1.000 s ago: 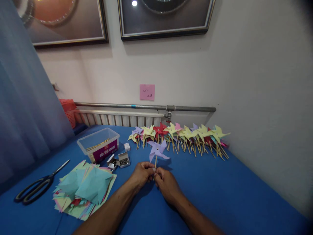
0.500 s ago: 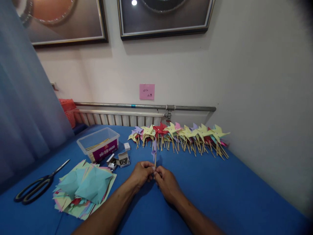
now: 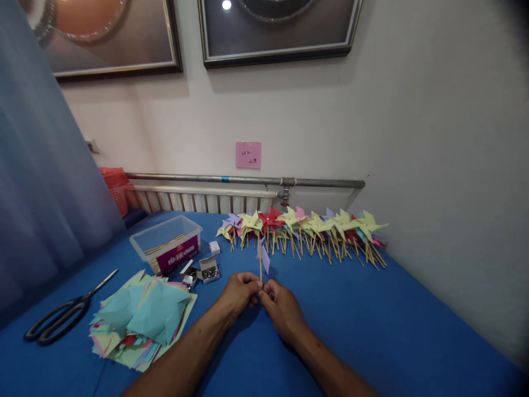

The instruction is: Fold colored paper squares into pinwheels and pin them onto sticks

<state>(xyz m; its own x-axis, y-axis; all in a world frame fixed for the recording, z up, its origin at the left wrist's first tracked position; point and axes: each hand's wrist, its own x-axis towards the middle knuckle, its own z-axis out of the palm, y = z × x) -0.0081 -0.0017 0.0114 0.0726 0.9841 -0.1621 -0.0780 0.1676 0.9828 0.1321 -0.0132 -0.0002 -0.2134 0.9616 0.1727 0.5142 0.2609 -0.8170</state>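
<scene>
1. A second ago the purple pinwheel (image 3: 263,255) showed me its whole flat face; now it has turned sideways and I see only its thin edge, while my hands have hardly moved
2. My left hand (image 3: 238,294) and my right hand (image 3: 281,309) meet in the middle, just above the blue table (image 3: 372,320)
3. The fingers of both hands are pinched tight on the bottom of the thin wooden stick (image 3: 260,272), which stands almost straight up with the pinwheel on top
4. I think I am rolling the stick to check that the paper wheel is put on well, so this one looks nearly made
5. The row of finished pinwheels (image 3: 306,229) lies by the wall, just behind the one I hold
6. Next I would need a soft grip and a short reach forward, to lay it by the others without bending the paper
7. To my left lie the pile of colored paper squares (image 3: 142,320), the black scissors (image 3: 61,315), small open boxes of pins (image 3: 202,271) and a clear plastic box (image 3: 167,245) with more sticks in it
</scene>
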